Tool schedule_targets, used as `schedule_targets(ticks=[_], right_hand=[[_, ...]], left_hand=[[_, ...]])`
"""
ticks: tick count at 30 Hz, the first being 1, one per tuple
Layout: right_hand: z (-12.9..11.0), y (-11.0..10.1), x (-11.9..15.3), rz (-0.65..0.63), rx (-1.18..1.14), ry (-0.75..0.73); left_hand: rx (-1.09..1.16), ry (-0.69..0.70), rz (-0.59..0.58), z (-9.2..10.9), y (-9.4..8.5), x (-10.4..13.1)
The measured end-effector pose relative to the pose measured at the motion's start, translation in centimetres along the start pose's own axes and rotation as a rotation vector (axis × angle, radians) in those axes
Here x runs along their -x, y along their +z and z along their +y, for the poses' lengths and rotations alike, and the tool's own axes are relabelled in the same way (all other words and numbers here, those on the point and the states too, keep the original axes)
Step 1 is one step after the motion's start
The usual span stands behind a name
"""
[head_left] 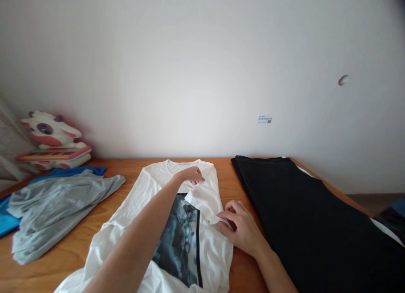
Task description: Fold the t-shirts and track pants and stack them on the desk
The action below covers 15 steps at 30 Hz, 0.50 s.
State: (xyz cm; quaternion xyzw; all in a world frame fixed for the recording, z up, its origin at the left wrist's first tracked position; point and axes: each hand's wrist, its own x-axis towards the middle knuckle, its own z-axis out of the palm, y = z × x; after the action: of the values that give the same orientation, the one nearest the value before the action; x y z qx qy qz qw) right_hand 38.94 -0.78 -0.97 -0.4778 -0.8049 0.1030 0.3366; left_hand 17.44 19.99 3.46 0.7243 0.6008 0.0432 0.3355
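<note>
A white T-shirt (152, 179) with a dark blue-grey printed panel lies on the wooden table in front of me, its neckline toward the wall. One sleeve is folded inward over the print. My left hand (190, 174) reaches across the shirt, its fingers curled closed on the cloth near the shoulder; the fingertips are partly hidden. At the shirt's right edge, my right hand (240, 225) pinches the sleeve's hem between thumb and forefinger. My left forearm covers part of the print.
To the right lies a large black garment (297, 208). A crumpled grey garment (60, 212) rests over blue cloth (72, 172) at the left. Behind them stands a cow-shaped toy keyboard (55, 141). The wooden table (91, 238) meets a white wall (202, 73).
</note>
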Motion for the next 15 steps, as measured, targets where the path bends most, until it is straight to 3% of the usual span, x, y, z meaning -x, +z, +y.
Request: schedule_targets(ticks=[5,10,15], right_hand=[[-0.1,-0.2,0.0,0.019,-0.01,-0.015],[0.0,-0.1,0.0,0.008,-0.026,-0.013],[0.1,-0.2,0.1,0.014,-0.078,0.012]], left_hand=[[0.039,-0.007,-0.041,-0.5,-0.2,1.5],[-0.033,-0.028,-0.191,-1.2,-0.4,3.5],[-0.047,0.009,-0.14,-1.3,-1.5,5.3]])
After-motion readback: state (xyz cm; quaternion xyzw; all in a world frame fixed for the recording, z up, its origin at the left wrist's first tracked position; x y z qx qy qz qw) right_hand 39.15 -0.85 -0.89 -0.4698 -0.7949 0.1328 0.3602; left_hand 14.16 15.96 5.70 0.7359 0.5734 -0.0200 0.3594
